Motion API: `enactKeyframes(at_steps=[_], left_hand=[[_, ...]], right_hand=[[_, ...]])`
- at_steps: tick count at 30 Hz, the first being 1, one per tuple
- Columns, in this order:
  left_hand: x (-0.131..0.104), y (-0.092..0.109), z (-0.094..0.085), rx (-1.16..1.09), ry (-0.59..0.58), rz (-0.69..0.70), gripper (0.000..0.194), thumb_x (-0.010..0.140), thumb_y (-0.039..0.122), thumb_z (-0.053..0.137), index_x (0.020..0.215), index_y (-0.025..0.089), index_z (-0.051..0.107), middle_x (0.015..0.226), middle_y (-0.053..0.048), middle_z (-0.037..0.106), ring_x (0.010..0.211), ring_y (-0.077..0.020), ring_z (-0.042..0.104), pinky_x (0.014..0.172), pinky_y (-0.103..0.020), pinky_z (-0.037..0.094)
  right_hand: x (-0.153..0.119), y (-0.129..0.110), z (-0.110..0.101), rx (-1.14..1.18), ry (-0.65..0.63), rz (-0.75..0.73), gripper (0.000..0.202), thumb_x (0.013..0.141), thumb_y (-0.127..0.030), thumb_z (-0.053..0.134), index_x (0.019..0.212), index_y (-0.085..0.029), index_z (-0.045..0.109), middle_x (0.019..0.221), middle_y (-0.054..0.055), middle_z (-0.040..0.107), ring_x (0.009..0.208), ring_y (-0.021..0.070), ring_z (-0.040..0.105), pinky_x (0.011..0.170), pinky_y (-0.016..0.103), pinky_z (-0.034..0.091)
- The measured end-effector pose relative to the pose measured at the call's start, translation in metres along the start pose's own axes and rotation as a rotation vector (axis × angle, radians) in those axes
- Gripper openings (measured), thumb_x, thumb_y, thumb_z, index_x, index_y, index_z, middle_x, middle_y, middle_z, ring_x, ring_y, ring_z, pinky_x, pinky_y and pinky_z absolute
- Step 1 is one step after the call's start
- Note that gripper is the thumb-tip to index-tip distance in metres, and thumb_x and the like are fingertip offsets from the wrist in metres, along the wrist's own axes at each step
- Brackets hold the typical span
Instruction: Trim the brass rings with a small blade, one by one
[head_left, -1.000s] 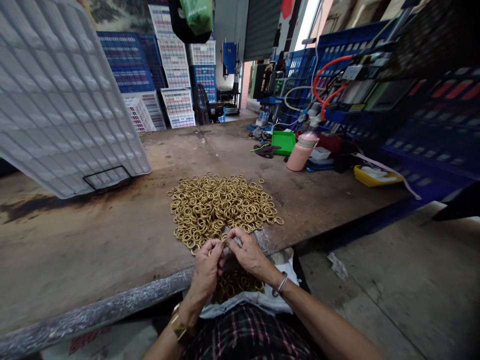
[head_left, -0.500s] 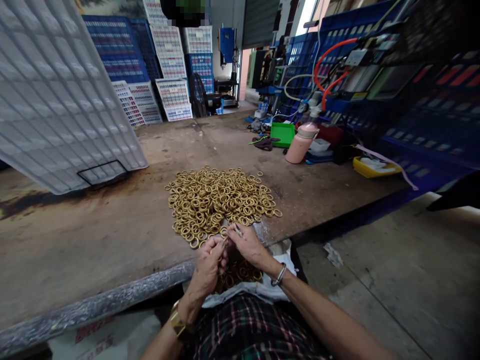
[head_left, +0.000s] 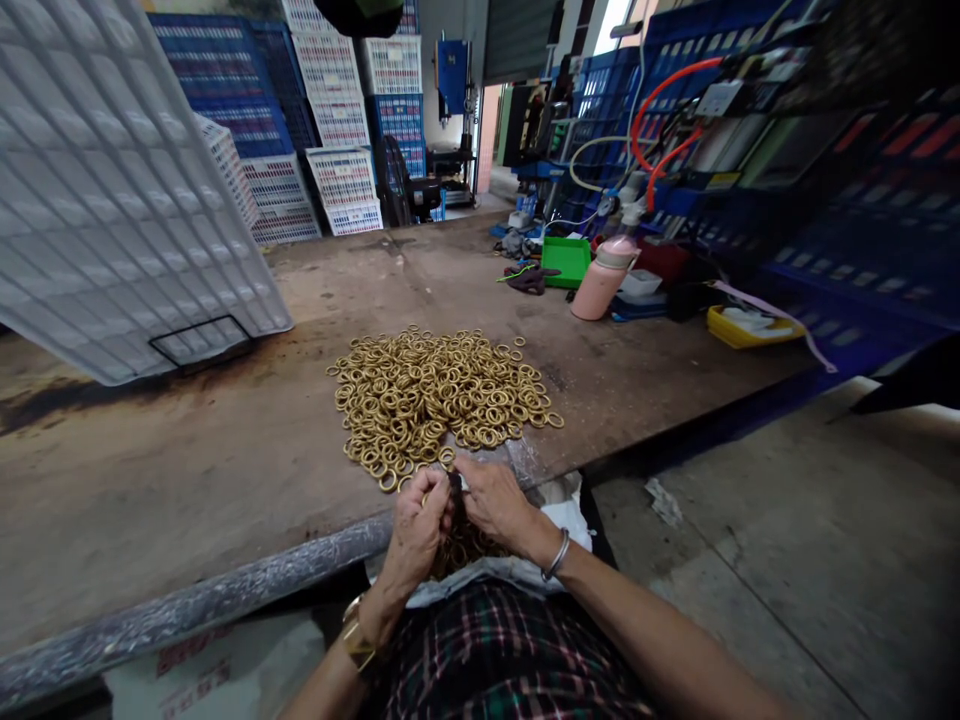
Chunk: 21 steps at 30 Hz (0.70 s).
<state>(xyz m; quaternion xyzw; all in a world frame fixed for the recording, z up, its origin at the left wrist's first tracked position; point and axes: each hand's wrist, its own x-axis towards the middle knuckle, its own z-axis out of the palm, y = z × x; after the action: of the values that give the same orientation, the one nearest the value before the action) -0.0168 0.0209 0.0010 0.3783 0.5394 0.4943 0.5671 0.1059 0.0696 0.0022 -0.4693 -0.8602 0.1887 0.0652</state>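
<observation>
On the bench before me lies a heap of gold-coloured metal rings [head_left: 439, 395]. At its near edge, above my lap, my two hands almost meet. My left hand [head_left: 416, 525] is closed, fingers curled in, with a bit of a gold-coloured ring showing at them. Close beside it, my right hand [head_left: 499, 505] has its thumb and fingers bent together; what they hold is hidden. Below both hands an open whitish bag [head_left: 487, 575] rests against my lap, with more rings [head_left: 469, 545] inside it.
A large white ribbed crate [head_left: 142, 200] stands at the left on the wooden bench [head_left: 247, 450]. Towards the right are a pink bottle [head_left: 604, 282], a green tray [head_left: 566, 262] and a yellow tray [head_left: 750, 330]. Stacked crates [head_left: 337, 110] and a black fan [head_left: 401, 185] are behind.
My right hand has turned slightly and its fingertips have dropped; the small pointed thing seen at them before is now hidden. My left hand stays about where it was.
</observation>
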Motion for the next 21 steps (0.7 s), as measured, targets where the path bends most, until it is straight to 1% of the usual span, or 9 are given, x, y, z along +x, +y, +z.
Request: enactKeyframes(at_steps=[6,9,12,13,14,15,17,19,21], left_hand=[[0.000,-0.003,-0.004,0.105,0.016,0.088,0.032,0.076,0.048,0.053,0.066,0.019,0.047,0.051,0.006,0.043,0.041,-0.0055,0.036,0.039,-0.017,0.028],[-0.010,-0.002,-0.004,0.089,-0.031,0.048,0.034,0.075,0.050,0.054,0.064,0.019,0.045,0.047,0.007,0.040,0.039,-0.0052,0.033,0.038,-0.017,0.026],[-0.026,-0.002,-0.001,0.035,-0.180,-0.085,0.033,0.075,0.049,0.054,0.067,0.018,0.046,0.048,0.007,0.042,0.038,-0.0046,0.033,0.037,-0.016,0.024],[-0.030,-0.004,0.000,-0.008,-0.230,-0.148,0.032,0.075,0.048,0.055,0.068,0.018,0.046,0.048,0.007,0.043,0.038,-0.0042,0.033,0.036,-0.016,0.022],[-0.033,-0.007,0.000,-0.073,-0.246,-0.229,0.031,0.074,0.047,0.057,0.067,0.018,0.046,0.049,0.007,0.044,0.037,-0.0038,0.032,0.035,-0.015,0.020],[-0.035,-0.012,0.000,-0.154,-0.237,-0.311,0.031,0.073,0.045,0.059,0.066,0.018,0.045,0.049,0.007,0.044,0.036,-0.0034,0.033,0.034,-0.015,0.018],[-0.034,-0.022,-0.002,-0.306,-0.178,-0.459,0.028,0.069,0.038,0.064,0.067,0.017,0.047,0.051,0.006,0.046,0.037,-0.0031,0.036,0.033,-0.013,0.017],[-0.032,-0.033,-0.006,-0.412,-0.101,-0.595,0.020,0.069,0.028,0.065,0.071,0.014,0.052,0.054,0.004,0.050,0.039,-0.0043,0.043,0.032,-0.013,0.020],[-0.029,-0.042,-0.009,-0.489,0.003,-0.734,0.012,0.074,0.020,0.060,0.074,0.010,0.054,0.055,0.000,0.054,0.041,-0.0062,0.049,0.033,-0.013,0.028]], right_hand=[[0.000,-0.001,0.000,-0.045,-0.087,0.027,0.034,0.072,-0.010,0.041,0.105,-0.012,0.049,0.085,0.011,0.066,0.076,0.0201,0.060,0.060,0.027,0.033],[0.001,0.001,0.000,-0.071,-0.095,0.047,0.035,0.074,-0.010,0.040,0.107,-0.012,0.048,0.085,0.011,0.066,0.075,0.0199,0.061,0.060,0.026,0.033],[0.004,0.006,-0.003,-0.099,-0.071,0.130,0.026,0.079,-0.011,0.038,0.101,-0.013,0.050,0.083,0.011,0.066,0.074,0.0182,0.061,0.060,0.025,0.033],[0.006,0.008,-0.003,-0.103,-0.058,0.148,0.024,0.079,-0.011,0.038,0.100,-0.012,0.050,0.083,0.011,0.066,0.075,0.0178,0.061,0.060,0.025,0.033],[0.007,0.009,-0.002,-0.102,-0.040,0.153,0.022,0.080,-0.012,0.039,0.099,-0.013,0.050,0.083,0.011,0.066,0.076,0.0176,0.061,0.061,0.025,0.033],[0.009,0.010,-0.001,-0.095,-0.018,0.149,0.021,0.080,-0.012,0.040,0.099,-0.013,0.049,0.084,0.011,0.066,0.077,0.0174,0.061,0.062,0.024,0.033],[0.014,0.009,0.002,-0.075,0.029,0.144,0.021,0.082,-0.016,0.042,0.102,-0.015,0.046,0.087,0.009,0.065,0.080,0.0171,0.061,0.064,0.024,0.034],[0.019,0.005,0.006,-0.077,0.056,0.177,0.022,0.085,-0.023,0.042,0.106,-0.017,0.043,0.090,0.008,0.065,0.081,0.0173,0.061,0.065,0.024,0.035],[0.023,0.001,0.009,-0.104,0.047,0.206,0.024,0.086,-0.028,0.042,0.108,-0.018,0.041,0.091,0.008,0.065,0.081,0.0184,0.062,0.065,0.025,0.036]])
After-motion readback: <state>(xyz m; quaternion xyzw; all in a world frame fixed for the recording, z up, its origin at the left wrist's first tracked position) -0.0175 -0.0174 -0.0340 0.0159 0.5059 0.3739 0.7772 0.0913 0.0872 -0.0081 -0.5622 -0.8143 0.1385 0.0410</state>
